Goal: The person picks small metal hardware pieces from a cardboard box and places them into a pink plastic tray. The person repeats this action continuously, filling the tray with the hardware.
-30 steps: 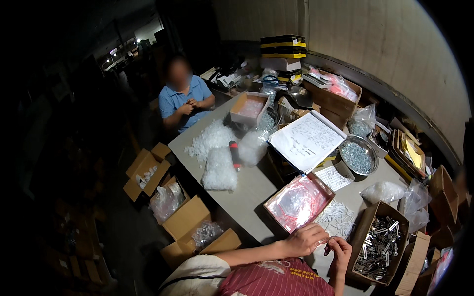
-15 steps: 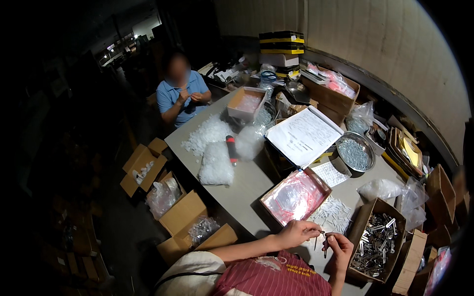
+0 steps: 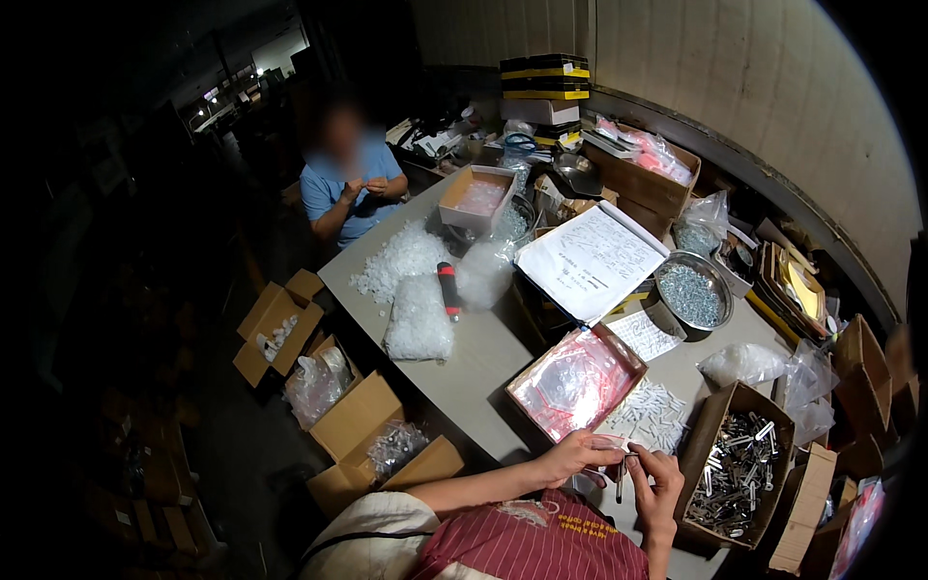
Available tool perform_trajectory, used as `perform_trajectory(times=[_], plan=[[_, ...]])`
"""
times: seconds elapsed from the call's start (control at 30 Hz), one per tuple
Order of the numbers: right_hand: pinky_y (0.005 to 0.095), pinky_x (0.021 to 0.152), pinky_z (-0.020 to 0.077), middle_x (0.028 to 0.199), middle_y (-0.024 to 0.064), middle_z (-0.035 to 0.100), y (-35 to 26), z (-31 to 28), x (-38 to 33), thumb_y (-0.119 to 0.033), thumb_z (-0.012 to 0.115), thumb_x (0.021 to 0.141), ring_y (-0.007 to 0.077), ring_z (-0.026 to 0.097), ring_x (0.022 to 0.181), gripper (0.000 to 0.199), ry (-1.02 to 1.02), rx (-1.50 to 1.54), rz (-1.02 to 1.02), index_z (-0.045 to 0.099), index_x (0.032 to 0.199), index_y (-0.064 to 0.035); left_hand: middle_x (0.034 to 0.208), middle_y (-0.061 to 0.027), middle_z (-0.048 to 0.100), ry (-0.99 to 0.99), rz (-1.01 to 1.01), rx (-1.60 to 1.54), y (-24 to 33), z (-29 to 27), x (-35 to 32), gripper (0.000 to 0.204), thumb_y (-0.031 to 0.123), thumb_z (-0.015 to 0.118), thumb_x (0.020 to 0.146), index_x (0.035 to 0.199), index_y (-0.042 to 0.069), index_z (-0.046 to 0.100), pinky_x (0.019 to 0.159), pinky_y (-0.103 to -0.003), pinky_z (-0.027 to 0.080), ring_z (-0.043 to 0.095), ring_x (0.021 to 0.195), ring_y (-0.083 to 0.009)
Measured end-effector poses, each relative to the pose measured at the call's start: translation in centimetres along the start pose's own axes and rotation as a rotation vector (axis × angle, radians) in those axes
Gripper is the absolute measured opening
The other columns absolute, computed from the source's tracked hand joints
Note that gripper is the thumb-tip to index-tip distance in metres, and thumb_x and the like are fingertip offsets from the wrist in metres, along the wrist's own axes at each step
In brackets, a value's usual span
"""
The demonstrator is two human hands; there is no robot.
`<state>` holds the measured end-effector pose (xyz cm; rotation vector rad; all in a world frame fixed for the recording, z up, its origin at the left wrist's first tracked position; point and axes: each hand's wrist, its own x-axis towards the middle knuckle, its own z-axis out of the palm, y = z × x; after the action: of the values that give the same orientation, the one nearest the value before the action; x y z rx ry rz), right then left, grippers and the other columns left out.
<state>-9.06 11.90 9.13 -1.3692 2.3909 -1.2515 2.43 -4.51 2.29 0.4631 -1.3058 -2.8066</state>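
Near the table's front edge, my left hand [image 3: 578, 456] pinches what looks like a small clear plastic bag [image 3: 608, 443] with a reddish edge. My right hand [image 3: 658, 483] meets it, thumb and fingers closed on a slim metal part [image 3: 620, 480] that points downward. The fingers partly hide both things. Just beyond my left hand stands an open box [image 3: 548, 425] of clear bags with red edges. Many small white plugs [image 3: 650, 416] lie loose beyond my fingertips. Right of my right hand, a cardboard box [image 3: 698, 454] holds many metal clip-like parts [image 3: 739, 474].
A metal bowl [image 3: 693, 295] of small screws and a written notepad [image 3: 592, 261] stand farther back. A bag of white pieces [image 3: 420, 324] and a red-black tool [image 3: 449, 290] lie left. A co-worker in blue [image 3: 350, 198] sits beyond. Open cartons [image 3: 360, 418] flank the table.
A clear bag now shows between my left fingers, where metal pieces showed before. My right hand has shifted slightly left and up, closer to the left one.
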Motion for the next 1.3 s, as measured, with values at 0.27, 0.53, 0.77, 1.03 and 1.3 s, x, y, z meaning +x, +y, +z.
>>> perform_trajectory(times=[0.27,0.53,0.77,1.03,1.3], plan=[[0.0378,0.076,0.0466,0.078,0.0089,0.066,1.1,0.6,-0.3,-0.012,0.079,0.085,0.0276,0.057,0.081,0.018,-0.018,0.001,-0.021,0.078,0.102,-0.0048,0.111,-0.0086,0.073,-0.047,-0.026,0.056,1.0,-0.3,-0.4,0.042,0.024,0.074,0.096,0.126,-0.004,0.065,0.065,-0.028,0.058,0.069,0.094,-0.0144],[0.0308,0.081,0.0505,0.086,0.0108,0.07,1.6,2.0,-0.6,-0.022,0.066,0.101,0.0175,0.064,0.079,0.03,-0.14,0.424,0.384,0.07,0.117,0.0027,0.111,-0.0095,0.073,0.058,0.21,0.161,0.6,-1.0,-0.2,0.035,0.014,0.071,0.098,0.126,-0.006,0.065,0.071,-0.027,0.059,0.069,0.099,-0.0149],[0.0321,0.074,0.0507,0.084,0.0086,0.067,3.0,2.7,-1.7,-0.023,0.059,0.104,0.0173,0.063,0.075,0.026,-0.317,1.05,0.531,0.065,0.1,0.0021,0.114,-0.0067,0.071,0.099,0.4,0.251,2.0,-0.4,-1.0,0.028,0.011,0.069,0.099,0.123,-0.004,0.067,0.08,-0.027,0.056,0.067,0.104,-0.0119],[0.0307,0.068,0.0499,0.081,0.0094,0.066,3.4,2.4,-1.5,-0.023,0.061,0.102,0.0168,0.061,0.068,0.026,-0.103,1.073,0.552,0.064,0.093,0.0013,0.107,-0.0039,0.071,0.137,0.576,0.495,2.6,0.2,-1.8,0.025,0.01,0.069,0.098,0.119,-0.002,0.067,0.083,-0.027,0.053,0.064,0.097,-0.0088],[0.0284,0.061,0.0467,0.076,0.0043,0.063,1.8,1.0,-0.7,-0.007,0.066,0.097,0.0133,0.057,0.069,0.012,0.059,0.283,0.122,0.068,0.089,0.0015,0.095,-0.0148,0.068,0.319,0.468,0.959,0.5,-1.4,-0.8,0.031,0.018,0.078,0.088,0.106,0.001,0.059,0.079,-0.038,0.052,0.068,0.088,-0.0301]])
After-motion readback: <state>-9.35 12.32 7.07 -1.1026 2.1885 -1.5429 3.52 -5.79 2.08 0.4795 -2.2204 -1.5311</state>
